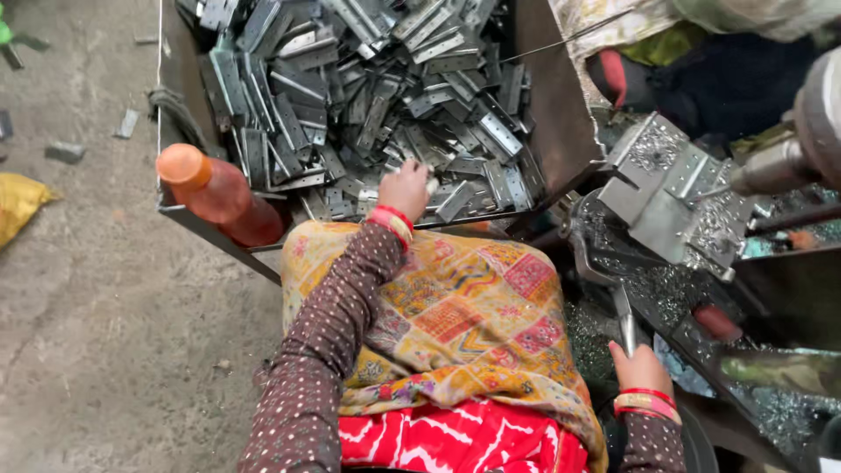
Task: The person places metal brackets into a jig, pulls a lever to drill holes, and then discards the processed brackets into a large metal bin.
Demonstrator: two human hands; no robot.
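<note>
**Left hand in the bin of brackets, right hand on the lever**

Obs. 1: Left hand (405, 188) reaches far, into the metal bin (554, 114). Fingers curled down onto the pile of brackets (368, 96) at the bin's near edge. A pale bit shows at the fingertips; cannot tell whether a bracket is actually gripped. Red and gold bangles at the wrist, dotted brown sleeve.

Obs. 2: Right hand (641, 368) at near right, fingers wrapped around the lower end of a thin metal lever (624, 320) that rises toward the machine. Bangles on this wrist as well.

Obs. 3: Brackets are grey, flat, with punched holes, heaped loosely and filling most of the bin. A few lie on the concrete floor (105, 289) at far left.

Obs. 4: Orange bottle (219, 194) leans at the bin's near left corner, touching its edge.

Obs. 5: Jig (670, 188) to the right of the bin, covered in bright metal shavings. A drill spindle (771, 171) points at it from the right.

Obs. 6: Patterned yellow cloth (455, 315) lies across the lap, between the two hands.
</note>
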